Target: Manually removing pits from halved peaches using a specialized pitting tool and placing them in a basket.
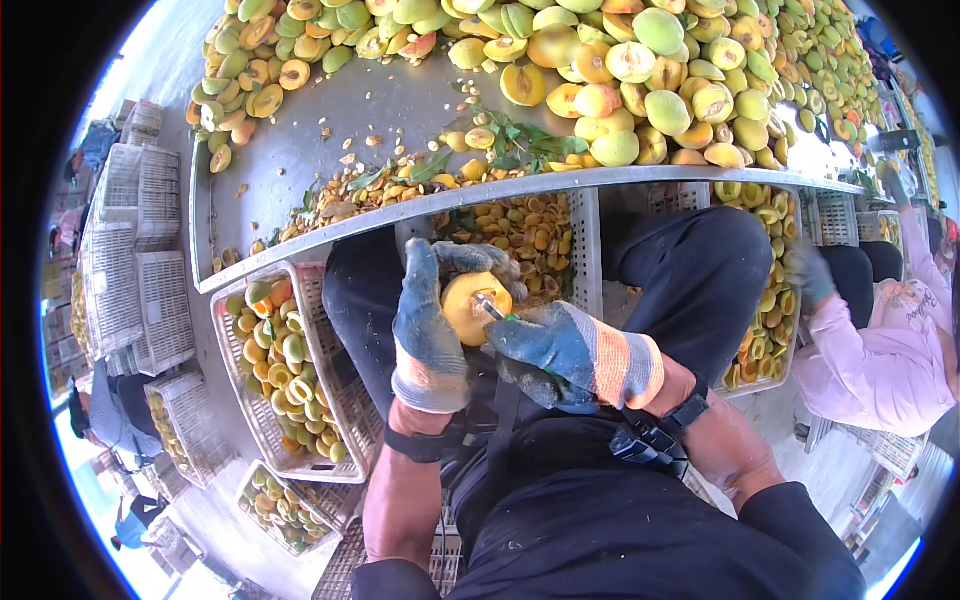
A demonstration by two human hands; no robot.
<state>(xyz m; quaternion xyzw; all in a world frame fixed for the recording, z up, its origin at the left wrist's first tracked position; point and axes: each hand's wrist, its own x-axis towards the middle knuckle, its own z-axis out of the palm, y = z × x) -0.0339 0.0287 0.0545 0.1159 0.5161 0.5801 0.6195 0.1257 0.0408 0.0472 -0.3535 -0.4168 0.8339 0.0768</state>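
Observation:
My left hand [431, 322], in a blue-coated knit glove, cups a yellow stone fruit [466, 315], perhaps a peach or an apricot, above my lap. My right hand [551, 352], gloved alike with an orange band at the cuff, grips a small pitting tool [489, 306]. Its metal tip touches the fruit's face near the middle, and a bit of green handle shows at the fingers. Most of the handle is hidden in my fist. Below the hands, between my knees, stands a crate [586, 247] with fruit scraps and stones in it.
A metal table [375, 105] ahead bears heaped fruit halves [667, 90], leaves and loose kernels; its raised rim [450, 196] crosses above my knees. Fruit-filled crates stand at left [349, 469] and right [787, 360]. A person in pink [877, 360] works at right. Stacked crates [161, 300] stand far left.

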